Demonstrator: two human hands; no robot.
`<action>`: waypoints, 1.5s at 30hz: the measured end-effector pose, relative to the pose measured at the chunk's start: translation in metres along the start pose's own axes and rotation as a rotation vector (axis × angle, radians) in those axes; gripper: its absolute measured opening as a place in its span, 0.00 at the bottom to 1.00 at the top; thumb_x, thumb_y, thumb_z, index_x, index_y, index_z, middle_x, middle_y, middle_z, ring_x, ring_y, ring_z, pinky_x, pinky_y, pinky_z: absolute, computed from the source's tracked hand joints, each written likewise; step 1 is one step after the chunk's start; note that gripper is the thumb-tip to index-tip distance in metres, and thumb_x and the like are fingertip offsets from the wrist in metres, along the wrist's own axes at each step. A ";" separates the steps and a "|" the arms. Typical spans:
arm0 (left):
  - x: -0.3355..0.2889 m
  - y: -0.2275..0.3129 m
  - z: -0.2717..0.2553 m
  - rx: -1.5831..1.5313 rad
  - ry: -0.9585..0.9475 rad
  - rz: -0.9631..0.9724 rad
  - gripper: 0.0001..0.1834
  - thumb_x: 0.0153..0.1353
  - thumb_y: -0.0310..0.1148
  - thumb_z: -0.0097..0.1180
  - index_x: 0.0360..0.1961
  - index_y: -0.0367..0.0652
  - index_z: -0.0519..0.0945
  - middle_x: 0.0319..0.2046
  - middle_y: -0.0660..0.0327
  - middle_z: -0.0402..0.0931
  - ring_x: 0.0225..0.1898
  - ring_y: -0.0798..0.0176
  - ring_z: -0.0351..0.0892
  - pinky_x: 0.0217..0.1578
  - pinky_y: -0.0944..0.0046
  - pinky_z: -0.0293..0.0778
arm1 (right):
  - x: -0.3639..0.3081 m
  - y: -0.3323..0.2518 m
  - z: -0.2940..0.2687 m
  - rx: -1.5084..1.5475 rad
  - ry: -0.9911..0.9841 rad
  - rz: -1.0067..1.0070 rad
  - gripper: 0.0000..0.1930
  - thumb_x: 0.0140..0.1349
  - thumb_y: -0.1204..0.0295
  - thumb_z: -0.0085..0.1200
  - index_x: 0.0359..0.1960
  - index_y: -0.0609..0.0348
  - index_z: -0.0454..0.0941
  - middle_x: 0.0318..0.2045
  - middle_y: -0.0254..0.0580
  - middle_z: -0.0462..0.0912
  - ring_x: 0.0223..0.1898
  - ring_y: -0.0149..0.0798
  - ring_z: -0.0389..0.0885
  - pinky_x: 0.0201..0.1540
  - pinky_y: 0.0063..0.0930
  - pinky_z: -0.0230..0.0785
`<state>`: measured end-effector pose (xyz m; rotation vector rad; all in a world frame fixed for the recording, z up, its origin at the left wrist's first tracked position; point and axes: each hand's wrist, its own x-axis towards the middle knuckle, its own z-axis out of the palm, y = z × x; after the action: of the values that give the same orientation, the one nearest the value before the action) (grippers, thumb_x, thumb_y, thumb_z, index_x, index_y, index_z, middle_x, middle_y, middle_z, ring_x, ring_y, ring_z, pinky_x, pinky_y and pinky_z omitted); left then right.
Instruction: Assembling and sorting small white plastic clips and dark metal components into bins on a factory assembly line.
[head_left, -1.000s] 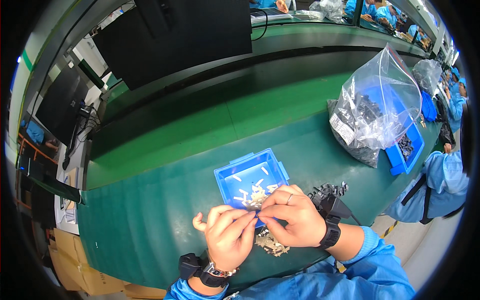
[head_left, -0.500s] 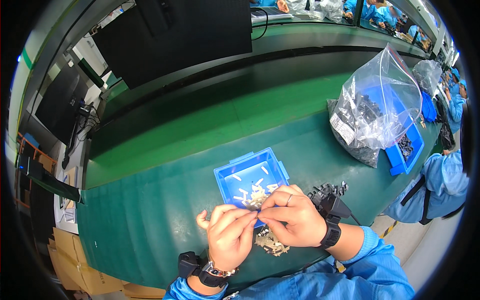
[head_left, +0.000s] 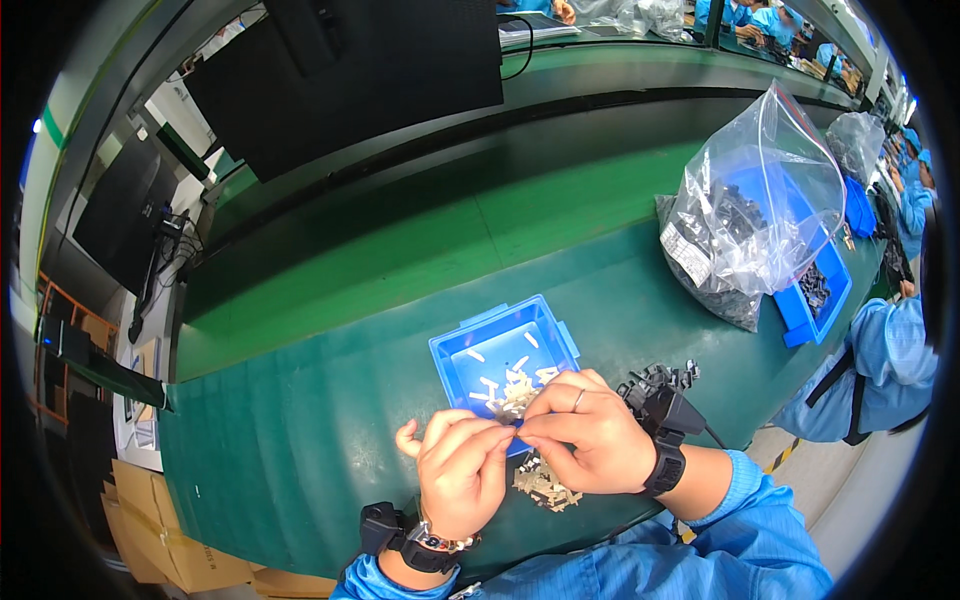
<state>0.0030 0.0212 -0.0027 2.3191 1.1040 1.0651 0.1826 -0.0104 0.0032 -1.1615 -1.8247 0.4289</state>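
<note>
Both hands meet fingertip to fingertip at the near edge of a blue plastic tray [head_left: 452,362]. My left hand [head_left: 462,470] pinches with thumb and forefinger, and my right hand [head_left: 590,435], wearing a ring, pinches from the other side. Whatever lies between the fingertips is too small and covered to make out. Inside the tray are several small cream-white strips [head_left: 519,384], heaped toward the near side. A pile of small beige and metallic pieces [head_left: 545,488] rests on the table just below my right hand. Black clip-like parts [head_left: 660,380] lie beyond my right wrist.
A large clear bag of dark small parts [head_left: 725,240] stands at the right, against a blue bin [head_left: 820,300] holding black parts. A dark monitor [head_left: 350,75] hangs over the far side. A co-worker in blue [head_left: 870,370] sits at the right; cardboard boxes [head_left: 175,530] stand lower left.
Both hands stay pinched together in nearly the same place. The whole view has shifted very slightly.
</note>
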 end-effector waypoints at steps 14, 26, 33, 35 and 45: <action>0.010 -0.004 0.004 0.088 0.040 -0.029 0.04 0.50 0.28 0.64 0.29 0.48 0.85 0.27 0.67 0.80 0.39 0.62 0.76 0.59 0.52 0.48 | 0.003 0.006 -0.013 -0.055 0.065 0.036 0.05 0.51 0.78 0.60 0.29 0.55 0.80 0.30 0.34 0.81 0.35 0.42 0.78 0.39 0.35 0.65; 0.002 -0.003 -0.001 0.058 0.126 0.075 0.05 0.46 0.27 0.64 0.25 0.50 0.82 0.27 0.68 0.78 0.39 0.61 0.77 0.48 0.54 0.56 | 0.002 -0.001 -0.003 -0.030 0.203 -0.107 0.03 0.56 0.78 0.56 0.30 0.61 0.82 0.29 0.42 0.81 0.33 0.46 0.79 0.38 0.36 0.67; 0.005 0.002 0.003 0.079 0.104 0.075 0.04 0.49 0.28 0.63 0.27 0.49 0.83 0.29 0.68 0.79 0.40 0.61 0.77 0.49 0.54 0.56 | 0.003 0.000 -0.005 0.004 0.253 -0.087 0.02 0.52 0.77 0.57 0.27 0.57 0.81 0.27 0.40 0.80 0.32 0.46 0.78 0.39 0.38 0.66; 0.005 0.000 0.002 0.090 0.101 0.084 0.03 0.49 0.28 0.63 0.27 0.49 0.83 0.29 0.68 0.79 0.40 0.61 0.77 0.49 0.54 0.56 | 0.003 -0.001 -0.005 0.003 0.258 -0.096 0.02 0.52 0.77 0.57 0.27 0.57 0.81 0.27 0.40 0.79 0.32 0.46 0.77 0.39 0.38 0.66; 0.004 -0.004 0.001 0.038 0.117 0.078 0.04 0.51 0.25 0.61 0.30 0.44 0.83 0.30 0.63 0.81 0.41 0.58 0.78 0.47 0.56 0.60 | 0.001 0.006 -0.001 -0.004 0.226 -0.139 0.03 0.52 0.76 0.57 0.28 0.57 0.81 0.28 0.41 0.80 0.31 0.47 0.77 0.38 0.38 0.67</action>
<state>0.0035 0.0274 -0.0040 2.3727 1.0933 1.2333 0.1863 -0.0067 0.0005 -1.0339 -1.6959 0.2048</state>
